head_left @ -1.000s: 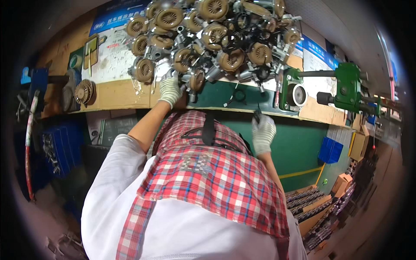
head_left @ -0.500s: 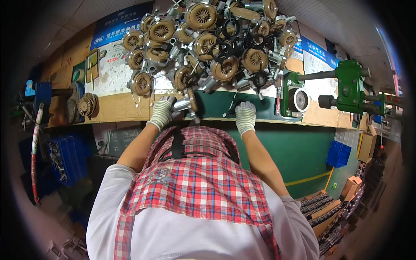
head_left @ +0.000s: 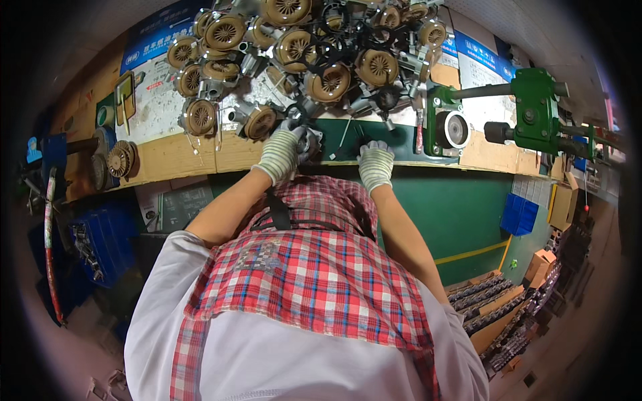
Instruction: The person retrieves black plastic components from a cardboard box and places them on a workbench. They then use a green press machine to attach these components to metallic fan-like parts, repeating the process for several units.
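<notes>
Filling most of the view, here's the person in a white shirt (head_left: 301, 364) and a red plaid apron (head_left: 301, 287), both arms reaching forward! Across the far side runs the long workbench (head_left: 231, 155), its front edge bending with the lens, and on it a great heap of metal assemblies (head_left: 328, 83), tan finned wheels showing all through the pile. Over to the right, the green clamp fixture (head_left: 535, 110) reaches along the bench, and beside it the green mat (head_left: 404, 139) lies just in front of the heap. Below the bench, a blue bin (head_left: 519, 214) sits at the right.

Now the hands, both in striped gloves! The left hand (head_left: 279, 154) has its fingers bent round a grey metal part (head_left: 309, 144), which sits at the near edge of the bench, by the left end of the mat (half of it is lost behind the glove, mind you). The right hand (head_left: 376, 164) is at the mat's near edge, fingers curled and touching a small black part (head_left: 364, 140); whether it grips that piece or merely rests against it, I cannot tell from here. And the slimmest of the lot, a thin white-ended wire (head_left: 344, 138), lies on the mat between the two hands
</notes>
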Motion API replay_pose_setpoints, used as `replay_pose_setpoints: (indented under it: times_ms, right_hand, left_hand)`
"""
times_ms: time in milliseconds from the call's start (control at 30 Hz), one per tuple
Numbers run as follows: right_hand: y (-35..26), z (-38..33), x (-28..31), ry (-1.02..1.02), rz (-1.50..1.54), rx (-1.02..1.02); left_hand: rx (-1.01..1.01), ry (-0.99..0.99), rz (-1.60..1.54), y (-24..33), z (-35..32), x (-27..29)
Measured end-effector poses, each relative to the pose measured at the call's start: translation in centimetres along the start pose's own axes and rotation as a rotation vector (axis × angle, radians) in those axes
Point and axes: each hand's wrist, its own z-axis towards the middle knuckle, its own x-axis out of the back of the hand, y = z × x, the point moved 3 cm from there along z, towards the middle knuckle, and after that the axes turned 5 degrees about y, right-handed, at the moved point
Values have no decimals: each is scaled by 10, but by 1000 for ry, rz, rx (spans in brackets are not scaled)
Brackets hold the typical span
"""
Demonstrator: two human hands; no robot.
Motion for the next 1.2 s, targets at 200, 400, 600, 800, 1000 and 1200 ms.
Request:
replay_pose_setpoints:
  times_ms: [200, 400, 600, 800, 1000, 1200]
  right_hand:
    - [48, -29, -17, 145, -10, 33]
    - [114, -17, -18, 151, -95, -92]
    - [168, 37, -38, 248, -128, 41]
    - [214, 4, 11, 347, 195, 16]
    - [249, -54, 0, 102, 1027, -487]
    - [242, -67, 28, -145, 1499, -595]
  left_hand:
    - [-64, -226, 590, 31, -2, 4]
    - [-103, -199, 545, 71, -6, -47]
    - [-227, -132, 526, 131, 8, -111]
    - [-295, -112, 488, 178, 20, -172]
    - [-129, -37, 472, 176, 36, -210]
    - [330, 330, -722, 140, 46, -226]
